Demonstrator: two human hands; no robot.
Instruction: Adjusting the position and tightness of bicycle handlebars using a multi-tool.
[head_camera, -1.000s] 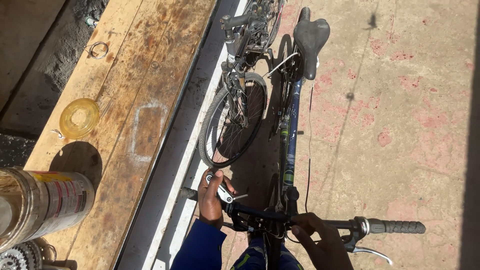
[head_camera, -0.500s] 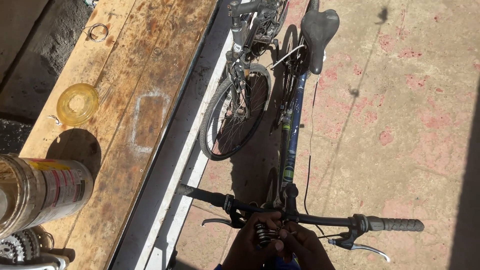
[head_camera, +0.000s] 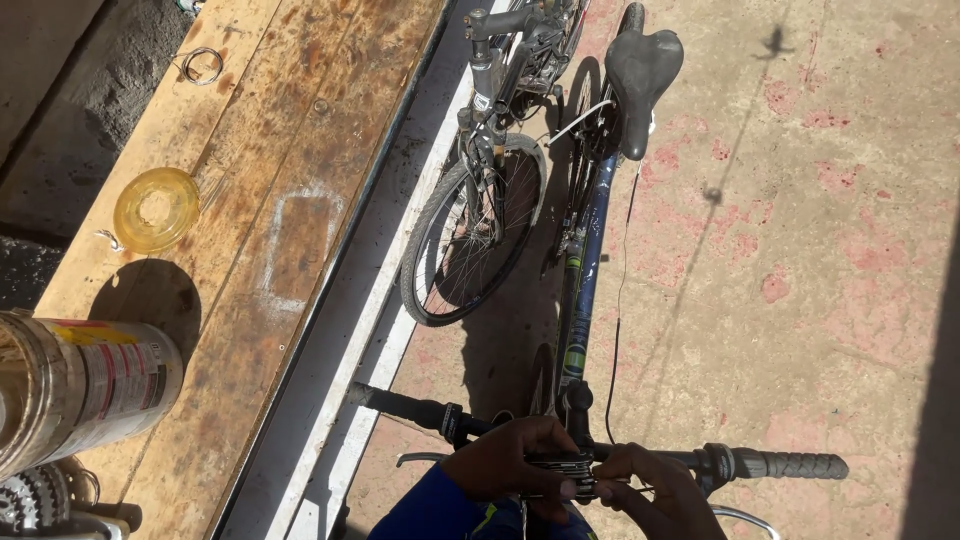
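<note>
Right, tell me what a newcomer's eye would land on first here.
First the blue bicycle seen from above on the sunlit concrete, its black saddle at the top. At the bottom, the left hand and right hand meet on a dark folding tool at the handlebar. To the left runs a worn wooden bench with a yellow plastic ring and a big metal can.

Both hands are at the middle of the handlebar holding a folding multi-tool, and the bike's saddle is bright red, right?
Not quite: the head view shows the saddle is black. Both the left hand and right hand do hold the folding multi-tool at the middle of the handlebar.
</note>
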